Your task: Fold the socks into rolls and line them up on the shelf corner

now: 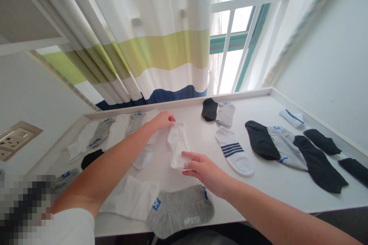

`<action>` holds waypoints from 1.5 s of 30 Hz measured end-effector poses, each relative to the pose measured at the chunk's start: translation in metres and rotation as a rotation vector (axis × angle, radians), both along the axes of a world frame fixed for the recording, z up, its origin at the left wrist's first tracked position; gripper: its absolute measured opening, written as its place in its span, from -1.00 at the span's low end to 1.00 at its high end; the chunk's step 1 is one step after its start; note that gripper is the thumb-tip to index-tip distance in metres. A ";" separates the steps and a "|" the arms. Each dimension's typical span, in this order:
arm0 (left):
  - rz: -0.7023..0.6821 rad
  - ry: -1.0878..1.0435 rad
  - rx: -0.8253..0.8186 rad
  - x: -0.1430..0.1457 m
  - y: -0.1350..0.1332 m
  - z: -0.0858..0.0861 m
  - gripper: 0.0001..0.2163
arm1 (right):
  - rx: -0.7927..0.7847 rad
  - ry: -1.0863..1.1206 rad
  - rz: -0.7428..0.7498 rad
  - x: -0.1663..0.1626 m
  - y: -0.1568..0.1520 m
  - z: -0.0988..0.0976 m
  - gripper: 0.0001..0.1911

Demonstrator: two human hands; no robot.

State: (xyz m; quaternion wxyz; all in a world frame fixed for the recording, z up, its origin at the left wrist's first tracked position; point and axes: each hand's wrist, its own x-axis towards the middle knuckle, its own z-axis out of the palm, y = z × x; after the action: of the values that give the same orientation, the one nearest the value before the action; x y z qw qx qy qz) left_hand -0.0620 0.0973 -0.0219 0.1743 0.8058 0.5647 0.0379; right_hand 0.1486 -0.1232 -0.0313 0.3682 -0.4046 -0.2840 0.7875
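Note:
A plain white sock (177, 143) lies on the white tabletop (198, 141) between my two hands. My left hand (163, 120) reaches far across, its fingers pinched together at the sock's upper left corner. At the lower right end of that sock, my right hand (201, 168) has its fingers stretched out and apart, with the tips touching the fabric. Just below my hands lies a grey sock (184, 208) with "HIPSTER" lettering and a blue tag. My left forearm hides part of the socks on the left.
On the right lie a striped white sock (234, 151), a grey sock (283, 143), a black sock (319, 164) and several others. White socks (129, 199) and grey ones (102, 132) cover the left. A raised rim (178, 103) runs along the back, before a curtain (169, 49).

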 end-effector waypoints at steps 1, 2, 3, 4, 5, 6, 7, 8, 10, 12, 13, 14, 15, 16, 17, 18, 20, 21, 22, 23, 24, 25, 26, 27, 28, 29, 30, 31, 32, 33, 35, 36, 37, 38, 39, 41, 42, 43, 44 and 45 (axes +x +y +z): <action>0.001 0.000 0.004 0.000 0.000 -0.001 -0.80 | -0.002 -0.003 0.001 0.000 0.000 -0.001 -0.23; 0.001 -0.001 0.008 0.000 0.000 -0.001 -0.81 | -0.003 -0.005 0.004 0.000 0.000 -0.001 -0.23; 0.002 -0.002 0.012 0.001 0.000 -0.001 -0.81 | -0.002 -0.009 0.007 0.001 -0.001 -0.002 -0.22; 0.002 -0.004 0.016 0.001 0.000 -0.001 -0.81 | -0.001 -0.012 0.010 0.001 -0.001 -0.002 -0.22; 0.002 -0.004 0.020 0.000 -0.001 -0.001 -0.82 | -0.001 -0.017 0.009 0.001 -0.001 -0.002 -0.22; 0.003 -0.005 0.023 0.000 -0.001 -0.001 -0.82 | -0.003 -0.022 0.006 0.002 -0.001 -0.002 -0.22; 0.005 -0.004 0.026 0.000 -0.001 -0.001 -0.82 | -0.006 -0.028 0.005 0.003 -0.001 -0.002 -0.22; 0.007 -0.004 0.029 -0.001 -0.002 -0.001 -0.82 | -0.011 -0.032 0.005 0.003 -0.001 -0.002 -0.22; 0.016 -0.004 0.039 -0.002 -0.004 -0.001 -0.81 | -0.017 -0.037 0.011 0.004 -0.001 -0.002 -0.21; 0.027 -0.005 0.053 -0.003 -0.007 -0.002 -0.79 | -0.019 -0.034 0.023 0.005 -0.002 -0.002 -0.20; 0.030 -0.006 0.058 -0.003 -0.008 -0.003 -0.79 | -0.019 -0.035 0.027 0.004 -0.002 -0.002 -0.19; 0.030 -0.006 0.061 -0.004 -0.010 -0.003 -0.79 | -0.019 -0.036 0.031 0.004 -0.003 -0.002 -0.18; 0.029 -0.006 0.062 -0.004 -0.011 -0.004 -0.79 | -0.016 -0.038 0.034 0.004 -0.003 -0.002 -0.17; 0.025 -0.004 0.061 -0.004 -0.012 -0.004 -0.79 | -0.012 -0.042 0.035 0.003 -0.004 -0.003 -0.17; 0.022 -0.002 0.061 -0.004 -0.013 -0.005 -0.79 | -0.006 -0.047 0.035 0.003 -0.004 -0.003 -0.18; 0.019 0.002 0.063 -0.004 -0.014 -0.005 -0.79 | 0.001 -0.053 0.035 0.003 -0.005 -0.003 -0.19; 0.017 0.009 0.070 -0.003 -0.014 -0.005 -0.79 | 0.013 -0.065 0.030 0.003 -0.006 -0.004 -0.21; 0.016 0.012 0.075 -0.002 -0.014 -0.006 -0.80 | 0.017 -0.071 0.028 0.003 -0.006 -0.004 -0.21; 0.014 0.016 0.080 -0.001 -0.014 -0.006 -0.80 | 0.019 -0.076 0.027 0.003 -0.007 -0.004 -0.20; 0.013 0.019 0.083 -0.001 -0.014 -0.006 -0.81 | 0.020 -0.080 0.025 0.004 -0.007 -0.004 -0.19; 0.011 0.023 0.087 0.000 -0.014 -0.006 -0.81 | 0.019 -0.084 0.023 0.004 -0.007 -0.004 -0.19; 0.010 0.026 0.091 0.001 -0.014 -0.006 -0.82 | 0.019 -0.088 0.022 0.004 -0.008 -0.004 -0.18; 0.009 0.029 0.096 0.001 -0.014 -0.006 -0.82 | 0.019 -0.091 0.023 0.004 -0.008 -0.004 -0.18; 0.009 0.032 0.103 0.001 -0.015 -0.005 -0.81 | 0.020 -0.093 0.025 0.004 -0.008 -0.004 -0.17; 0.009 0.033 0.112 0.001 -0.016 -0.005 -0.81 | 0.021 -0.093 0.030 0.004 -0.008 -0.004 -0.16; 0.008 0.033 0.124 0.001 -0.018 -0.004 -0.80 | 0.023 -0.093 0.039 0.004 -0.008 -0.004 -0.15; 0.005 0.033 0.137 0.000 -0.021 -0.002 -0.79 | 0.026 -0.094 0.050 0.005 -0.008 -0.003 -0.14; -0.002 0.031 0.150 -0.001 -0.025 -0.001 -0.79 | 0.030 -0.100 0.062 0.005 -0.008 -0.003 -0.13; -0.013 0.029 0.161 -0.002 -0.029 0.001 -0.79 | 0.036 -0.113 0.075 0.006 -0.008 -0.003 -0.12; -0.031 0.026 0.169 -0.004 -0.034 0.003 -0.79 | 0.041 -0.132 0.088 0.007 -0.008 -0.002 -0.11; -0.085 0.020 0.172 -0.010 -0.046 0.007 -0.80 | 0.054 -0.175 0.115 0.012 -0.008 -0.001 -0.11; -0.116 0.017 0.165 -0.013 -0.053 0.008 -0.81 | 0.063 -0.194 0.130 0.015 -0.008 0.000 -0.13; -0.155 0.017 0.156 -0.017 -0.059 0.009 -0.82 | 0.075 -0.212 0.145 0.018 -0.008 0.001 -0.14; -0.203 0.022 0.152 -0.021 -0.066 0.009 -0.83 | 0.090 -0.232 0.158 0.021 -0.008 0.001 -0.17; -0.258 0.030 0.153 -0.026 -0.072 0.008 -0.83 | 0.107 -0.255 0.172 0.025 -0.007 0.001 -0.19; -0.368 0.047 0.181 -0.034 -0.083 0.005 -0.81 | 0.152 -0.316 0.195 0.031 -0.005 0.000 -0.25; -0.411 0.053 0.205 -0.037 -0.087 0.004 -0.80 | 0.176 -0.353 0.208 0.033 -0.004 -0.002 -0.28; -0.442 0.057 0.228 -0.040 -0.090 0.002 -0.80 | 0.200 -0.393 0.225 0.035 -0.003 -0.003 -0.31; -0.461 0.058 0.243 -0.042 -0.093 0.000 -0.80 | 0.223 -0.433 0.244 0.036 -0.001 -0.005 -0.34; -0.474 0.062 0.255 -0.044 -0.095 -0.001 -0.81 | 0.243 -0.473 0.261 0.037 0.000 -0.006 -0.36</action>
State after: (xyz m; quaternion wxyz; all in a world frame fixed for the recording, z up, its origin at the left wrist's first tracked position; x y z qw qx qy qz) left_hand -0.1057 0.0025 -0.0234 0.0580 0.9317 0.3561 0.0421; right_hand 0.1857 -0.1235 -0.0377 0.2331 -0.4900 -0.5037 0.6721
